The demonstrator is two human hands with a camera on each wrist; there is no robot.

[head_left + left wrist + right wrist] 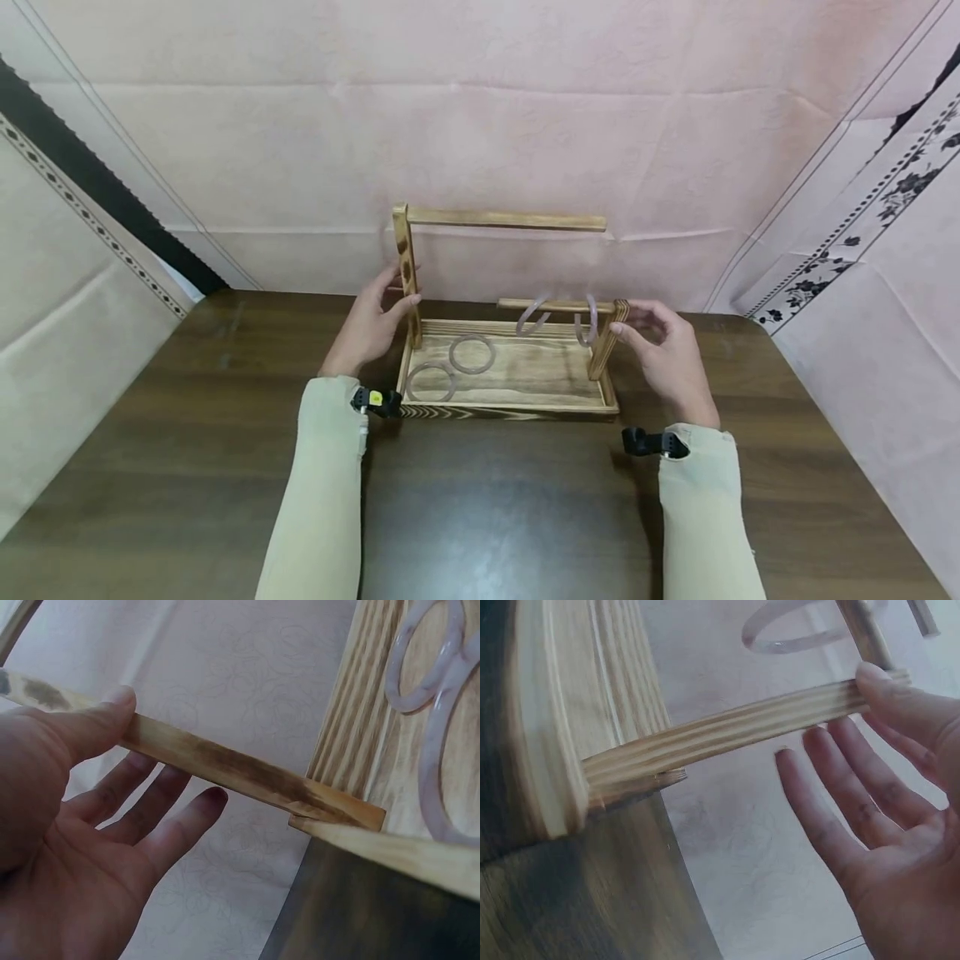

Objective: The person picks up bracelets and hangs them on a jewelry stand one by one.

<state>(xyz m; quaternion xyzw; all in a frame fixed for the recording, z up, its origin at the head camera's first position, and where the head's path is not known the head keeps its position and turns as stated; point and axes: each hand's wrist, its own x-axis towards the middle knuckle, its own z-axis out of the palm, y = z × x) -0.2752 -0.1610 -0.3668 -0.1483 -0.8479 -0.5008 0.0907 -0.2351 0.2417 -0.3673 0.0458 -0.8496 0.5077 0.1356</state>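
Observation:
On the table stands a wooden bangle stand with a shallow tray (547, 379). My left hand (371, 329) pinches its tall left post (225, 766) between thumb and fingers. On the other side, my right hand (667, 354) grips the short right post (742, 727) near its top, thumb in front. An upper bar (510, 220) runs rightward from the left post, its far end free. From the right post a lower bar (517, 304) points left, with two pale translucent bangles (592, 310) hanging on it. Two more bangles (472, 337) lie in the tray's left part.
The dark wooden table (510, 508) extends toward me and to both sides. Close behind the stand hangs a pale cloth backdrop (480, 150), with patterned cloth panels (900, 200) at the sides. A black camera (652, 443) is strapped to each wrist.

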